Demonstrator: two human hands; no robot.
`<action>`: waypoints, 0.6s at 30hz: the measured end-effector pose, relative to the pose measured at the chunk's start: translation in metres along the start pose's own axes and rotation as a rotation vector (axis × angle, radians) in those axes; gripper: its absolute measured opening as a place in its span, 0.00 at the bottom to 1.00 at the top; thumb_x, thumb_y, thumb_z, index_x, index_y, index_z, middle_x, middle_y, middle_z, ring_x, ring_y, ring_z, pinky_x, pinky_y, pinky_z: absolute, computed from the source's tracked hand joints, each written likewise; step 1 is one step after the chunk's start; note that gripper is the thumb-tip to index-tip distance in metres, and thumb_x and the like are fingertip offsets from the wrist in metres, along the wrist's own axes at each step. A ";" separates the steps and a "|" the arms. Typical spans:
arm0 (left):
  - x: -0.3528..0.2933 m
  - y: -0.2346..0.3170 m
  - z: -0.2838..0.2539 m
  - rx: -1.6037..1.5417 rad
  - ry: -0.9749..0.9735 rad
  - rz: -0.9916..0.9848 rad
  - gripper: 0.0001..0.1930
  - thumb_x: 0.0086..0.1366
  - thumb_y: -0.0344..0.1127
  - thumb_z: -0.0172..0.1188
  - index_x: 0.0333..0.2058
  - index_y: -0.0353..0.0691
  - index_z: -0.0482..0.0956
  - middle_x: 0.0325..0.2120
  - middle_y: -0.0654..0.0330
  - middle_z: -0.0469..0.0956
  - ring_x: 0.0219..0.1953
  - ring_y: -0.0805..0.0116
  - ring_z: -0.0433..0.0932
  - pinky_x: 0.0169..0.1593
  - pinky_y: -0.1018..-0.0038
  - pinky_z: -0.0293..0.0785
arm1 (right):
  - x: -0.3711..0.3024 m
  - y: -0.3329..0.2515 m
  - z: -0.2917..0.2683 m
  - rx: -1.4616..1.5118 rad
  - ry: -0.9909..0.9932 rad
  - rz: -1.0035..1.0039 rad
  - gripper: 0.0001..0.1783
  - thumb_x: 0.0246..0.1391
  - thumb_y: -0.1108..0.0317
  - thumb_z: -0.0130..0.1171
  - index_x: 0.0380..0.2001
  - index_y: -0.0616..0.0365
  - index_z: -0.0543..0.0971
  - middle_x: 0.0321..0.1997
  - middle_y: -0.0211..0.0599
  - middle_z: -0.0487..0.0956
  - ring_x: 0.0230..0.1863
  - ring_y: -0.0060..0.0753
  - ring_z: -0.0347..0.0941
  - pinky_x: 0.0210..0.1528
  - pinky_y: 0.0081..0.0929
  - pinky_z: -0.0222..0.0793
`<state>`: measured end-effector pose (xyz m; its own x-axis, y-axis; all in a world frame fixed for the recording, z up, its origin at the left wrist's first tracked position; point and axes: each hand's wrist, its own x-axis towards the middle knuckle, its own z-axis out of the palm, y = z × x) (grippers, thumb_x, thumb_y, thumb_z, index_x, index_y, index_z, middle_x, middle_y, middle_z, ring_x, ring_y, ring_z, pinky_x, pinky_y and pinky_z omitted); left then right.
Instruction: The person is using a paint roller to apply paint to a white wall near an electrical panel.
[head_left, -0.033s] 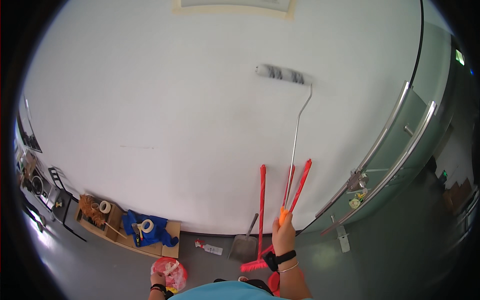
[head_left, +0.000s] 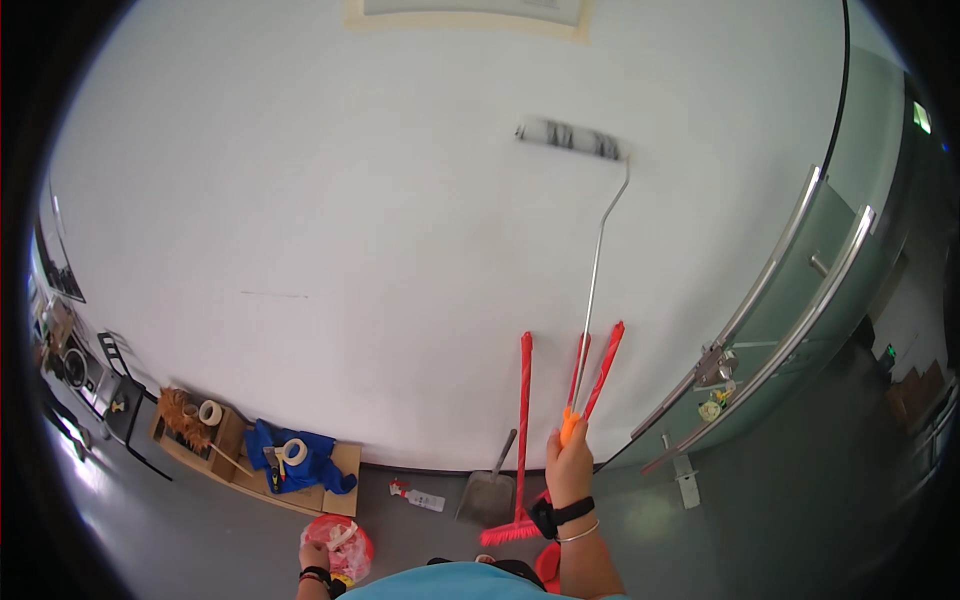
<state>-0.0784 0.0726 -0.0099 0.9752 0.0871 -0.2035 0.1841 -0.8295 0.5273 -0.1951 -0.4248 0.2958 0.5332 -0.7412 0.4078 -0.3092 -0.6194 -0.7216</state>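
Observation:
My right hand (head_left: 569,470) is closed around the orange handle of a paint roller (head_left: 570,139). Its long thin metal rod rises to a white sleeve with dark grey bands, slightly blurred, held against the white wall (head_left: 400,200). Low at the left, my left hand (head_left: 315,556) has its fingers curled in; whatever they may hold is hidden. It is beside a red basin (head_left: 369,545) that contains crumpled pink-white plastic and something yellow.
Red-handled brooms (head_left: 525,420) and a grey dustpan (head_left: 486,495) lean by the wall. A spray bottle (head_left: 425,499) lies on the floor. Left of it, a cardboard box (head_left: 343,480) bears blue cloth and tape rolls. Metal door handles (head_left: 790,340) curve along the glass at right.
The roller sleeve has shifted slightly up and to the right on the wall, with my right hand still round the handle. My left hand stays by the basin.

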 end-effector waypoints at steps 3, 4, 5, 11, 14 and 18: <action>0.005 0.047 -0.014 -0.179 0.198 0.077 0.07 0.54 0.31 0.63 0.31 0.34 0.81 0.26 0.48 0.81 0.31 0.53 0.81 0.38 0.64 0.76 | 0.032 -0.022 -0.017 -0.011 0.093 -0.133 0.15 0.60 0.69 0.51 0.47 0.63 0.63 0.48 0.54 0.78 0.45 0.62 0.74 0.42 0.46 0.74; 0.011 0.056 -0.019 -0.244 0.265 0.123 0.07 0.55 0.30 0.63 0.32 0.33 0.80 0.26 0.49 0.80 0.30 0.56 0.80 0.37 0.66 0.75 | 0.041 -0.029 -0.020 -0.002 0.083 -0.149 0.15 0.60 0.69 0.51 0.47 0.63 0.63 0.48 0.54 0.78 0.45 0.62 0.74 0.42 0.46 0.74; 0.012 0.082 -0.034 -0.356 0.283 0.174 0.06 0.57 0.29 0.62 0.33 0.33 0.80 0.26 0.51 0.80 0.30 0.59 0.80 0.37 0.68 0.75 | 0.050 -0.034 -0.023 -0.010 0.072 -0.118 0.15 0.60 0.69 0.51 0.47 0.63 0.63 0.49 0.54 0.77 0.45 0.61 0.74 0.42 0.45 0.74; -0.010 0.285 -0.175 -0.933 0.432 0.661 0.06 0.68 0.26 0.53 0.41 0.33 0.76 0.38 0.58 0.79 0.41 0.72 0.76 0.48 0.77 0.71 | 0.091 -0.049 -0.032 0.012 0.116 -0.194 0.15 0.62 0.69 0.49 0.48 0.62 0.63 0.50 0.55 0.77 0.43 0.61 0.75 0.39 0.45 0.75; -0.040 0.379 -0.230 -1.110 0.465 0.808 0.08 0.70 0.28 0.51 0.42 0.30 0.76 0.39 0.57 0.80 0.42 0.71 0.76 0.50 0.74 0.71 | 0.103 -0.051 -0.038 0.040 0.113 -0.222 0.15 0.62 0.68 0.49 0.48 0.61 0.62 0.48 0.55 0.77 0.41 0.62 0.75 0.36 0.45 0.74; -0.069 0.478 -0.263 -1.518 0.296 1.086 0.13 0.72 0.33 0.48 0.48 0.32 0.74 0.39 0.55 0.79 0.42 0.68 0.76 0.50 0.69 0.72 | 0.111 -0.041 -0.057 0.053 0.099 -0.179 0.21 0.62 0.68 0.50 0.55 0.65 0.62 0.40 0.57 0.78 0.41 0.60 0.76 0.38 0.42 0.72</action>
<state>-0.0257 -0.1846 0.4737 0.6834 0.1474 0.7150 -0.6658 0.5276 0.5276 -0.1677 -0.4962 0.4024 0.4948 -0.6440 0.5835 -0.1735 -0.7311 -0.6598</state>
